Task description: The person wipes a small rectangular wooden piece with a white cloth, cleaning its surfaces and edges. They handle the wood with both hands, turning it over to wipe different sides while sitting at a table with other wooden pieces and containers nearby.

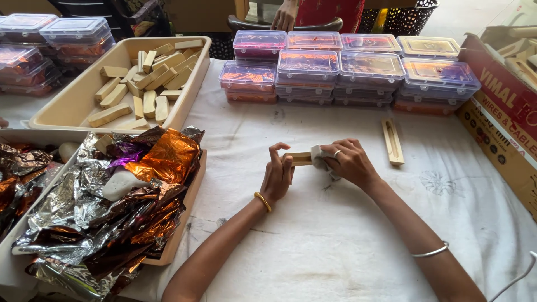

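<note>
My left hand (278, 174) grips one end of a small pale wooden piece (298, 158) held just above the white cloth. At the piece's other end, my right hand (348, 162) presses a small grey-white cloth (320, 157) against it. A ring shows on the right hand, a beaded bracelet on the left wrist, a metal bangle on the right forearm. A second, longer wooden piece with a groove (392, 140) lies on the cloth to the right of my hands.
A beige tray (72, 109) of several wooden blocks sits far left. Crumpled orange and silver foil (134, 184) fills a tray at left. Stacked clear lidded boxes (347, 70) line the far side. A cardboard box (503, 112) stands right. Another person's hand (284, 15) rests on a chair beyond.
</note>
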